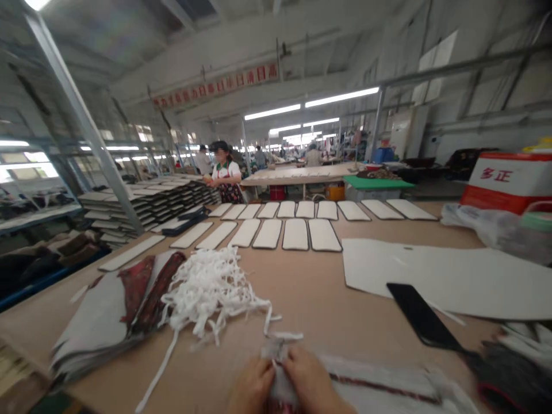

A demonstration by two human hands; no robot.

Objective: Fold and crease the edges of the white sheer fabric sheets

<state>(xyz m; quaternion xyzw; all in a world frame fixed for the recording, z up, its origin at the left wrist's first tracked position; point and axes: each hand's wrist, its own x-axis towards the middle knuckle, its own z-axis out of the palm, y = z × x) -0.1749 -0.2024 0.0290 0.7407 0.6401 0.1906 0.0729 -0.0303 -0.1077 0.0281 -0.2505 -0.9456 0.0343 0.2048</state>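
Note:
At the bottom edge of the view my left hand (252, 386) and my right hand (311, 382) are pressed together on a small white strap piece (278, 351) at the end of a long pale fabric piece (388, 386) with a dark red edge. Both hands have their fingers curled and pinched on it. Just beyond the hands lies a loose heap of white strips (210, 290) on the brown table (302, 287).
A stack of grey and red fabric pieces (116, 310) lies at left. Two rows of white oblong pads (295, 233) cross the table's middle. A large white sheet (452, 273), a black flat tool (425, 319) and a red-and-white box (509, 179) are at right. A person (224, 175) stands beyond.

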